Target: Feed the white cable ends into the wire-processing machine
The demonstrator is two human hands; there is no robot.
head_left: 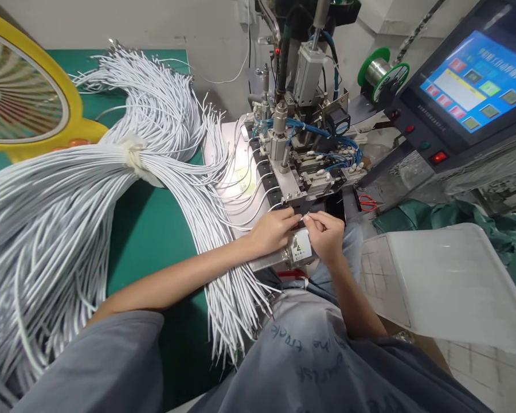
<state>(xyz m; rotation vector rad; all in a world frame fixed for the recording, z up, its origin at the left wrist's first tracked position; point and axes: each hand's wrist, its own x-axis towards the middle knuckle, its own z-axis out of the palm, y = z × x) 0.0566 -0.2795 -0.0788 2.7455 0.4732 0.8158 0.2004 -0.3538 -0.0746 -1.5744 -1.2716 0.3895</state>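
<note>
Fingers [324, 217]: thumb and forefinger of each hand were pinched together with almost no gap between them. The left hand [269, 234] and the right hand [330, 238] met tip to tip on what looked like a thin white cable end [303, 217], much of it hidden by the fingertips.

Cable end: it was just in front of the grey metal bench machine with blue air tubes [279, 143], near the front corner of a long black slotted block [269, 182].

Slotted block: several white cables [245, 202] curved over a pale plate and reached into it side by side.

Pinch technique: a light grip close to the tip seemed best, keeping the fine end straight without crushing it; the fingertips seemed best kept clear of the metal parts overhead.

Cable supply: a thick bundle of white cables [81, 166], gathered by a cream-coloured tie [134, 158], lay on a green tabletop [150, 229] to the left. The left forearm crossed above its loose ends.

Plastic bin: a large, whitish, translucent bin [451, 275] stood to the right; what it held, if anything, could not be told.

Wire spool: a green-flanged spool [377, 73] beside the dark-framed touchscreen [468, 86] carried a coil of silvery wire.
</note>
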